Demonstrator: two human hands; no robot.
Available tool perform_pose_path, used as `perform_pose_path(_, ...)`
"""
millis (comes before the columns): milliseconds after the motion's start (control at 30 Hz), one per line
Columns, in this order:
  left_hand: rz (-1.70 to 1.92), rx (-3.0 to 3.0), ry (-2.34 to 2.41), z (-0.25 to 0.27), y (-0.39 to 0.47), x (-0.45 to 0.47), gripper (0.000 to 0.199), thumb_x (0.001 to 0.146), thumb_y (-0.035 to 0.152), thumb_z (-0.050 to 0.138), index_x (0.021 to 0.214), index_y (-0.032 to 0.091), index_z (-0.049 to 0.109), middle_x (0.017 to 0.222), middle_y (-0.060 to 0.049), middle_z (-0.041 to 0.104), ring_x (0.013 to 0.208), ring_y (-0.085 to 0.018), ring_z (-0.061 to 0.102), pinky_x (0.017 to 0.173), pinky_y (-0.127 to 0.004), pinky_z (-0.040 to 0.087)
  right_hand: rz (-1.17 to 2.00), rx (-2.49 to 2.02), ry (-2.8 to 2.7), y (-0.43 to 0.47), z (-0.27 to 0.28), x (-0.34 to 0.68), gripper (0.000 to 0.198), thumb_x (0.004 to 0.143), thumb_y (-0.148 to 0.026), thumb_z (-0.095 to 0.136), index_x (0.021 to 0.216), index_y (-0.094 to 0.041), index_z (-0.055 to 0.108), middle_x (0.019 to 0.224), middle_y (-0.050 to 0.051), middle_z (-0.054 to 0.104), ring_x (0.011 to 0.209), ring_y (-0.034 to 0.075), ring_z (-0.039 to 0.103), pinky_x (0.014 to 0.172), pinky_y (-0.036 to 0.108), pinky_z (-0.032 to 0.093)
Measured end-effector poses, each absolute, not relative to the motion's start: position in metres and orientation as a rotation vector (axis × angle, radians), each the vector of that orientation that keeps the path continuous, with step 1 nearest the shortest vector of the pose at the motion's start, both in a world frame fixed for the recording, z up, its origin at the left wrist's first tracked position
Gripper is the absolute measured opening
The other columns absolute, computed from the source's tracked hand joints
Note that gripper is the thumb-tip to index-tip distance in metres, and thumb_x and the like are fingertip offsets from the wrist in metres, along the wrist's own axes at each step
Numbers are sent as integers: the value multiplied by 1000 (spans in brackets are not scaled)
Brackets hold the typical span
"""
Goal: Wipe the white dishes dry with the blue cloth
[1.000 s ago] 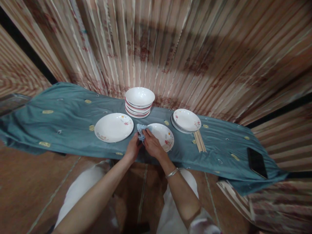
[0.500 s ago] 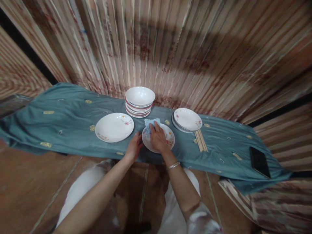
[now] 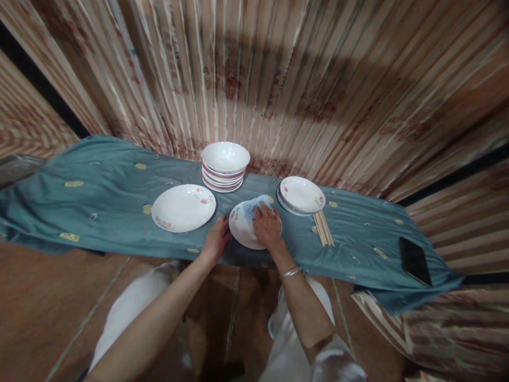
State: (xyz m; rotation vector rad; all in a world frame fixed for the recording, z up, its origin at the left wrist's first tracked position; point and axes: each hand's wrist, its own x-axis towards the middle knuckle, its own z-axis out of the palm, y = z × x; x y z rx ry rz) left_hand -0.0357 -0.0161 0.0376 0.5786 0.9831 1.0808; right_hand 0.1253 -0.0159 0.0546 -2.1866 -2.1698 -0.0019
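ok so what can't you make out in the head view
All in head view:
plate under right hand: part hidden by that hand and blue cloth
far ends of chopsticks: hidden by plate stack
insides of lower dishes: hidden by top bowl
object at left: cut off by picture edge

One bowl stack (image 3: pixel 225 177) stands here, its layers too merged to count. To its left and nearer lies one large flowered plate (image 3: pixel 183 208). Nearer than the bowl stack and slightly right are one smaller flowered plate (image 3: pixel 243 232), one blue cloth (image 3: pixel 259 201) and two hands: one left hand (image 3: pixel 217 239), one right hand (image 3: pixel 267 225). Well right of the bowl stack come one plate stack (image 3: pixel 302 194) of at least two, several chopsticks (image 3: pixel 323 229), number unclear, and one smartphone (image 3: pixel 414 261).
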Motion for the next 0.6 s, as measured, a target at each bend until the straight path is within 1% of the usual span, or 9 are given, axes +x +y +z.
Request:
perform_pose_path(133, 1072, 580, 988, 39, -16, -35, 50, 91, 45, 45, 133, 17, 49, 139, -15, 54, 129, -26, 50, 99, -39, 45, -51, -2174, -2159, -24, 52, 133, 39, 93, -22, 44, 131, -16, 52, 147, 14, 43, 128, 26, 43, 109, 45, 26)
perform_pose_path(267, 1085, 588, 981, 37, -16, -35, 48, 92, 45, 44, 131, 17, 50, 138, -15, 55, 128, -26, 50, 99, -40, 45, -71, -2176, -2176, -33, 52, 140, 31, 93, -22, 45, 121, -18, 57, 136, 13, 53, 119, 25, 49, 105, 43, 30)
perform_pose_path(333, 1092, 600, 985, 34, -16, -36, 47, 90, 43, 48, 128, 17, 52, 138, -14, 55, 129, -26, 49, 100, -41, 45, -44, -2191, -2193, -38, 57, 141, 29, 93, -24, 45, 118, -17, 59, 131, 13, 56, 116, 25, 52, 104, 42, 31)
perform_pose_path(400, 1097, 625, 995, 29, -15, -36, 47, 84, 40, 57, 125, 18, 54, 138, -14, 55, 129, -28, 49, 101, -41, 44, -2, -2205, -2211, -44, 64, 141, 28, 95, -26, 43, 116, -17, 60, 127, 13, 59, 114, 25, 53, 102, 41, 33)
perform_pose_path(467, 1106, 654, 990, 22, -13, -36, 51, 76, 35, 66, 123, 19, 56, 137, -13, 55, 127, -28, 50, 101, -41, 43, 43, -2203, -2224, -49, 70, 142, 31, 97, -30, 40, 115, -16, 61, 124, 13, 61, 113, 24, 54, 100, 40, 34)
perform_pose_path(600, 1129, 701, 942, 12, -10, -37, 60, 62, 28, 73, 120, 19, 59, 134, -13, 58, 121, -29, 54, 100, -42, 43, 119, -2183, -2241, -57, 78, 144, 37, 100, -32, 31, 112, -16, 63, 121, 11, 64, 112, 24, 56, 98, 39, 36)
